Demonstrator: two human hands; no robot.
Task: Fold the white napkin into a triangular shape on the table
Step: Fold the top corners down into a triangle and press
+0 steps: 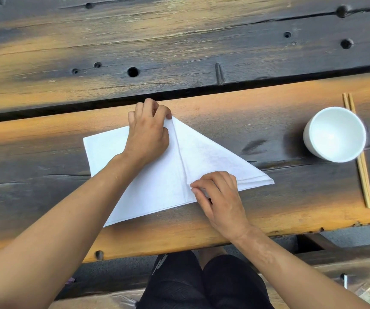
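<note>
The white napkin [157, 184] is lying flat on the near plank of the wooden table [201, 52], directly in front of the person. Its right portion is lying folded over as a triangular flap, with the fold edge running from the far corner down toward the near edge. The flap's outer point is reaching to the right, where several stacked layer edges are showing.

The left hand [148, 134] is resting palm-down at the far corner of the napkin. Its fingers [164, 112] are curling closed, and the fingertips are pinching the far tip of the folded flap against the table. The gap between the fingers and the thumb is nearly closed; the thumb itself is lying along the fold edge.

The right hand [219, 197] is positioned at the near end of the fold line. Its fingers [201, 186] are bending inward and gathering tightly, gripping the near edge of the flap between the fingertips and the thumb. The heel of this hand is hanging past the near edge of the cloth.

A white bowl [334, 134] is standing upright well to the right of the napkin, apart from it. A pair of wooden chopsticks [363, 175] is lying beside it, partly hidden under the bowl's right side.
</note>
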